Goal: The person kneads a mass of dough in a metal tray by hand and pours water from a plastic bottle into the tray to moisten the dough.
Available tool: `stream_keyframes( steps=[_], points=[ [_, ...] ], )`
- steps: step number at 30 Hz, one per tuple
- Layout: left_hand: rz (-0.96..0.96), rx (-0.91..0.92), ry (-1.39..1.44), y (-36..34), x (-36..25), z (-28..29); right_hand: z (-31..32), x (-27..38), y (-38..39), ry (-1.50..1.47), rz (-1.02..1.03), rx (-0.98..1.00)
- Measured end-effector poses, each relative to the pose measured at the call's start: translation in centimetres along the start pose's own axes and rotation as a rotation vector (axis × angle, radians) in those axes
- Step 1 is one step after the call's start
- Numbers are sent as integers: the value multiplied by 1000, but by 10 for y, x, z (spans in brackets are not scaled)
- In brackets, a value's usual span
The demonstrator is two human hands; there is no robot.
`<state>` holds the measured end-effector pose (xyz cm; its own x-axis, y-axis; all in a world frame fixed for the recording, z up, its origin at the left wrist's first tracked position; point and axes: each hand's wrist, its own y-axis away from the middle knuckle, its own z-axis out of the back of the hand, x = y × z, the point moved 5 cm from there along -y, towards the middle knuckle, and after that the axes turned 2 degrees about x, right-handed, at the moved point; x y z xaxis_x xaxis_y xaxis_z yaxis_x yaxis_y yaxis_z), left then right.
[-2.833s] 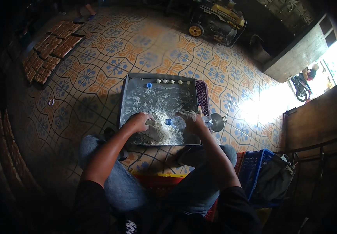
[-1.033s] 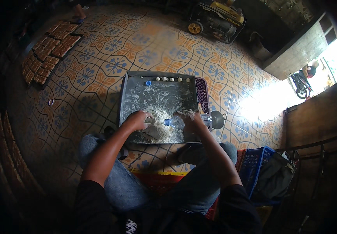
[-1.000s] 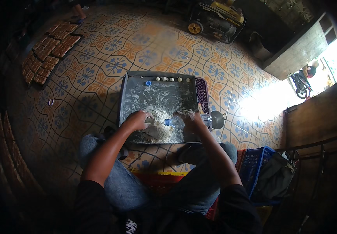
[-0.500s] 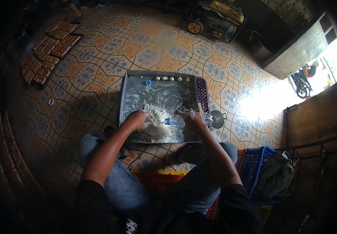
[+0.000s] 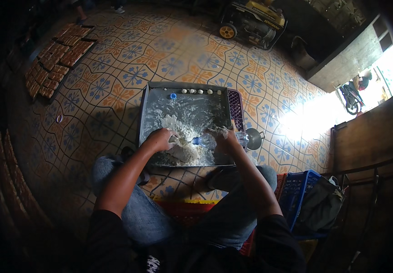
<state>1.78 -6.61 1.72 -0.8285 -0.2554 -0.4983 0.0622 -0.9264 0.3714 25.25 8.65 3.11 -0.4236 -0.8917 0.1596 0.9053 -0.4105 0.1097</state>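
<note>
A grey rectangular metal tray (image 5: 196, 107) dusted with flour lies in front of me. My right hand (image 5: 224, 139) grips a clear plastic bottle (image 5: 207, 141), tipped on its side, its blue-ringed neck pointing left over the flour. At the tray's left side, the curled fingers of my left hand (image 5: 161, 139) are around a clump of pale, floury dough (image 5: 178, 146). White flour (image 5: 172, 123) is heaped just beyond that hand. Several small white dough balls (image 5: 200, 92) line the far rim, and a blue bottle cap (image 5: 173, 96) sits near them.
A purple crate (image 5: 236, 107) shows beneath the tray's right side, with a metal pot (image 5: 254, 139) beside it. A blue crate (image 5: 298, 195) holding a dark bag (image 5: 321, 204) stands at my right. Farther off are a yellow-black generator (image 5: 255, 22) and stacked brown slabs (image 5: 60, 59).
Flour beyond my left hand has shifted into a fuller heap, and the mixture nearer me has spread differently. Both hands stay nearly in place. A person's shoe at the far left has moved.
</note>
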Motion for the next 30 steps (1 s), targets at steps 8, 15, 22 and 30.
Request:
stream_keyframes(
  steps=[8,15,22,30],
  points=[
    [3,9,83,-5,7,0,6,-4,-2,-87,53,-106],
    [129,-414,116,-22,103,-27,60,-31,8,-753,-150,-155],
    [-156,-507,246,-130,129,-32,119,-115,70,-983,-323,-450],
    [-617,-69,101,-151,28,-106,15,-232,186,-1090,-696,-745]
  ],
)
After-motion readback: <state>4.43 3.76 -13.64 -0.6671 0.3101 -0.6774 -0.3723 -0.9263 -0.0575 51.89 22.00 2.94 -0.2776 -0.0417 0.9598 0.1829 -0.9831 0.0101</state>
